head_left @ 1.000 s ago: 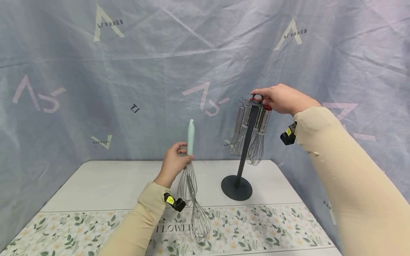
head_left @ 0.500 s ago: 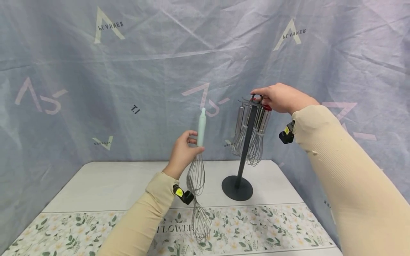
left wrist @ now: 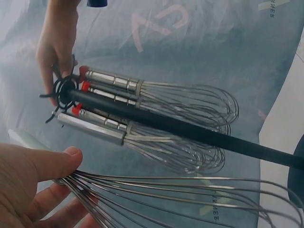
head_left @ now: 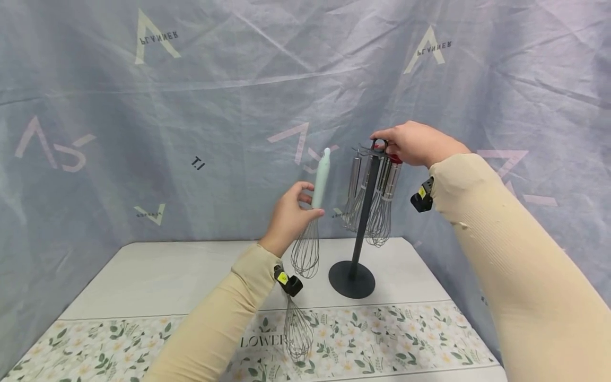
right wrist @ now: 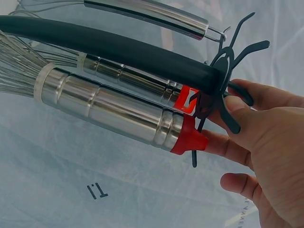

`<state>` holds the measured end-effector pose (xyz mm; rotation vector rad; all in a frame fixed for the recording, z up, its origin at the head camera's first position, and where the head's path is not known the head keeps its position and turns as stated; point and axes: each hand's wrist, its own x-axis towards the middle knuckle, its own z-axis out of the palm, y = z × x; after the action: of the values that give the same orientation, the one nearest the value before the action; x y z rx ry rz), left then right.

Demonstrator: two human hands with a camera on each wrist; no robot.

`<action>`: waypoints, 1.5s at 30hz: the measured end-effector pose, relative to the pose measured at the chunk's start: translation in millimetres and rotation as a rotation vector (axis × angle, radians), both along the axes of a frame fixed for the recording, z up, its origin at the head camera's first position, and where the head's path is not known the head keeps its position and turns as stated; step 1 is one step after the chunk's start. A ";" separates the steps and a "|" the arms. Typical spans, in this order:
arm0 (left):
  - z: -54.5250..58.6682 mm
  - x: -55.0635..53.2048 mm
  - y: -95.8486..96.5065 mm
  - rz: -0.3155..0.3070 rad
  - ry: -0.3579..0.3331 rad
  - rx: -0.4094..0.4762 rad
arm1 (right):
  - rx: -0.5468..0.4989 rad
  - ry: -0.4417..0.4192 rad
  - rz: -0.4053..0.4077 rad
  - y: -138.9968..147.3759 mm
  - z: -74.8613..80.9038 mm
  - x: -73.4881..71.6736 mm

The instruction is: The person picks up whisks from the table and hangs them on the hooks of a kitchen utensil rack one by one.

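Note:
My left hand pinches a whisk with a mint-green handle low on the handle, its wire loops pointing down. It is held in the air just left of a dark metal stand. With its fingers at the ring on top of this stand, my right hand grips it. Several steel whisks hang from the hooks, some with red end caps and one with a plain steel handle. Bare hooks stick out on the side facing the mint whisk.
Another wire whisk lies on the table near the front, its handle hidden behind my left wrist. The stand's round base rests on the white tabletop. A printed grey-blue cloth hangs behind.
My left hand has moved right and upward with the mint-handled whisk, closer to the stand, and the whisk now tilts slightly. My right hand stays at the stand's top.

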<state>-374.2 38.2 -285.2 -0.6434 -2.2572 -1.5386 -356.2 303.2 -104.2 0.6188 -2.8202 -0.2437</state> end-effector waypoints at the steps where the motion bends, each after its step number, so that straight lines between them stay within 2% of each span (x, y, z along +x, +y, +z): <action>1: 1.7 0.5 2.8 -0.004 0.004 -0.007 | 0.003 0.001 -0.001 -0.4 0.0 -0.2; 11: 9.9 1.7 22.7 -0.032 0.027 -0.072 | 0.009 -0.022 -0.050 -7.9 1.5 1.0; 22: 5.6 1.8 33.7 -0.030 0.048 -0.089 | 0.001 -0.017 -0.064 -9.8 -1.1 -2.3; 29: 8.2 3.5 36.9 -0.041 0.068 -0.071 | 0.010 -0.006 -0.059 -10.2 0.0 -2.6; 35: 9.1 2.1 40.2 -0.033 0.062 -0.092 | 0.017 -0.002 -0.076 -10.5 -1.3 -3.4; 45: 5.7 -1.5 49.4 -0.039 0.048 -0.074 | 0.013 -0.004 -0.090 -12.1 -1.2 -2.3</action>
<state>-375.7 87.6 -279.6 -0.7416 -2.2878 -1.4474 -358.5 291.1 -105.4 0.4967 -2.8563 -0.2782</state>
